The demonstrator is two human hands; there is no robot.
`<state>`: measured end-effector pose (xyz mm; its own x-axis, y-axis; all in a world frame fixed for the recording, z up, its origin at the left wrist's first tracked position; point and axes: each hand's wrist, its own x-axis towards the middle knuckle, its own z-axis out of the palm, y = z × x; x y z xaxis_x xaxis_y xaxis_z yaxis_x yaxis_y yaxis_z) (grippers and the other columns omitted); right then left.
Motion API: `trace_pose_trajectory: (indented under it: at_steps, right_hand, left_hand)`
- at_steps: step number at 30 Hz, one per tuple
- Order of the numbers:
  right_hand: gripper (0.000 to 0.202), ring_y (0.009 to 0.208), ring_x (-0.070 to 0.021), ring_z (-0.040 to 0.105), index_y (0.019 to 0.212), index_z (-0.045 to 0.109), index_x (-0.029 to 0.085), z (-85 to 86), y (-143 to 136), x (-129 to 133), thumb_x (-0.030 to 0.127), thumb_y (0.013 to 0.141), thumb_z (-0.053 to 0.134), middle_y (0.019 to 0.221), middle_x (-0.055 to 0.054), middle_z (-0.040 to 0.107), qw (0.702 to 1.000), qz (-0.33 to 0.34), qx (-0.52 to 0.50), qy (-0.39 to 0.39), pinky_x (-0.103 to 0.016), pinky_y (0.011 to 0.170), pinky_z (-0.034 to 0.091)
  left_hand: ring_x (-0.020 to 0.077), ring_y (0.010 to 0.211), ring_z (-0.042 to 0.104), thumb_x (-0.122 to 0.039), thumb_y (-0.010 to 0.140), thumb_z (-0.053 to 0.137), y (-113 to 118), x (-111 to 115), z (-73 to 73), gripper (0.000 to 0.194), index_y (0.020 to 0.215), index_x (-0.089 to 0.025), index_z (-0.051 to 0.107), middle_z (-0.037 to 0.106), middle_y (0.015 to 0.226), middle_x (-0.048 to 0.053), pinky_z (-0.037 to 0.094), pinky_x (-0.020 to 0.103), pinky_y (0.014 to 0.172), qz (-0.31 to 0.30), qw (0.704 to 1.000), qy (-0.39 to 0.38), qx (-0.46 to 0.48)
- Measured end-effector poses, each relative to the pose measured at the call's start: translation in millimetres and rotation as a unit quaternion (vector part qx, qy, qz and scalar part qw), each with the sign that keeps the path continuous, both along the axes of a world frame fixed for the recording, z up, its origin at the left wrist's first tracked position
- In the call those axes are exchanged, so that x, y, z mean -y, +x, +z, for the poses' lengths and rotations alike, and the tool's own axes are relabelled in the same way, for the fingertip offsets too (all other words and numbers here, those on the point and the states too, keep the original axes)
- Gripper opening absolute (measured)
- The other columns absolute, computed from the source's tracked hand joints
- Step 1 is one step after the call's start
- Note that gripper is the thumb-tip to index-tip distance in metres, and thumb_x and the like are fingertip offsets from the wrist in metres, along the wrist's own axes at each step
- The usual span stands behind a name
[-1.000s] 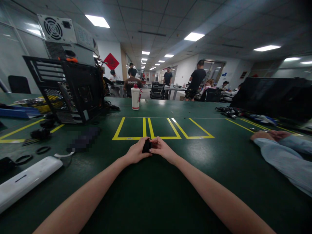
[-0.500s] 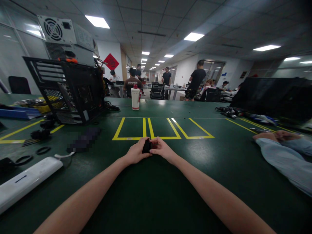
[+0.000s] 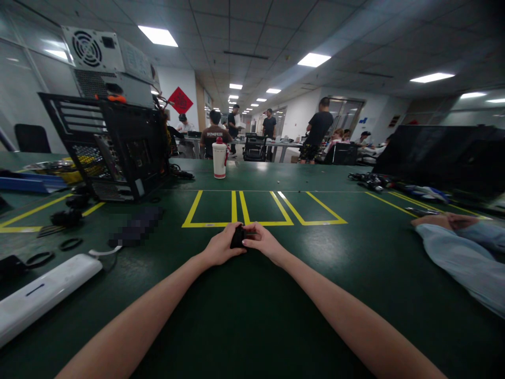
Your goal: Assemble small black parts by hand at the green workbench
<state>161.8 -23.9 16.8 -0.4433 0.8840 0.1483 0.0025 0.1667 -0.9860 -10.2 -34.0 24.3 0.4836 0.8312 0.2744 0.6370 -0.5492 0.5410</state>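
Observation:
Between my two hands is a small black object (image 3: 237,238); its kind cannot be made out, as the fingers cover part of it. My left hand (image 3: 221,246) is wrapped round its left side, thumb below and fingers above. From the right, my right hand (image 3: 262,242) pinches it with thumb and fingertips. Both hands are low over the green table (image 3: 244,316), just in front of the yellow tape outlines (image 3: 260,223).
An open black computer case (image 3: 118,147) with a power supply (image 3: 94,50) on top stands left. Nearer lie a white power strip (image 3: 47,295) and black rings (image 3: 71,243). A white cup (image 3: 219,160) stands ahead. At right are a co-worker's sleeves (image 3: 453,258) and a black monitor (image 3: 442,152).
My hands and the black object stay almost where they were. In the background, a person in black has moved slightly right and shows more fully. The co-worker's hands at right have shifted slightly.

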Motion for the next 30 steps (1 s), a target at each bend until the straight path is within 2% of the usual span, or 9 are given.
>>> trace_pose_trajectory:
  at_steps: [7, 14, 18, 24, 30]
  right_hand:
    - [0.025, 0.091, -0.0146, 0.051, 0.089, 0.049, 0.021, -0.2, -1.3, 0.5, 0.026, 0.066, 0.059, 0.092, -0.001, 0.052, 1.0, -0.013, -0.016, 0.023, -0.035, 0.085, 0.039]
    - [0.035, 0.091, -0.0162, 0.052, 0.095, 0.048, 0.019, -5.7, -0.7, -5.5, 0.026, 0.063, 0.062, 0.096, -0.003, 0.052, 1.0, -0.01, -0.007, -0.012, -0.037, 0.084, 0.039]
    - [0.041, 0.093, -0.0156, 0.051, 0.093, 0.047, 0.021, -2.4, 0.5, -1.3, 0.02, 0.057, 0.067, 0.1, -0.002, 0.05, 1.0, 0.008, -0.013, -0.001, -0.035, 0.085, 0.039]
    - [0.025, 0.09, -0.0148, 0.051, 0.09, 0.048, 0.021, 2.2, -1.2, 3.1, 0.029, 0.067, 0.058, 0.093, -0.001, 0.052, 1.0, -0.017, -0.004, 0.022, -0.035, 0.084, 0.04]
    - [0.033, 0.092, -0.0163, 0.051, 0.095, 0.049, 0.018, 0.1, -0.3, -1.2, 0.027, 0.065, 0.06, 0.098, -0.003, 0.053, 0.999, -0.028, 0.015, -0.017, -0.036, 0.083, 0.04]
  left_hand:
    - [0.0248, 0.104, 0.044, -0.035, 0.068, 0.058, -0.4, -2.8, -3.5, 0.064, 0.12, -0.022, 0.023, 0.039, 0.119, 0.008, 0.039, 0.037, 0.083, -0.001, 1.0, 0.009, 0.004]
    - [0.0241, 0.103, 0.044, -0.035, 0.069, 0.058, -1.1, -3.5, -4.9, 0.062, 0.119, -0.021, 0.024, 0.039, 0.118, 0.008, 0.039, 0.037, 0.082, -0.007, 1.0, 0.016, 0.003]
    - [0.0251, 0.105, 0.043, -0.035, 0.069, 0.057, -1.0, -2.7, -3.4, 0.062, 0.119, -0.021, 0.025, 0.038, 0.119, 0.008, 0.039, 0.037, 0.083, -0.002, 1.0, 0.009, -0.001]
    - [0.0249, 0.105, 0.044, -0.035, 0.068, 0.058, 0.1, -1.1, -1.3, 0.063, 0.12, -0.022, 0.024, 0.039, 0.119, 0.008, 0.038, 0.037, 0.083, -0.001, 1.0, 0.002, 0.005]
    - [0.0244, 0.104, 0.044, -0.034, 0.068, 0.058, 0.0, -0.4, -0.6, 0.063, 0.119, -0.023, 0.024, 0.039, 0.119, 0.007, 0.038, 0.037, 0.083, 0.005, 1.0, -0.006, 0.005]
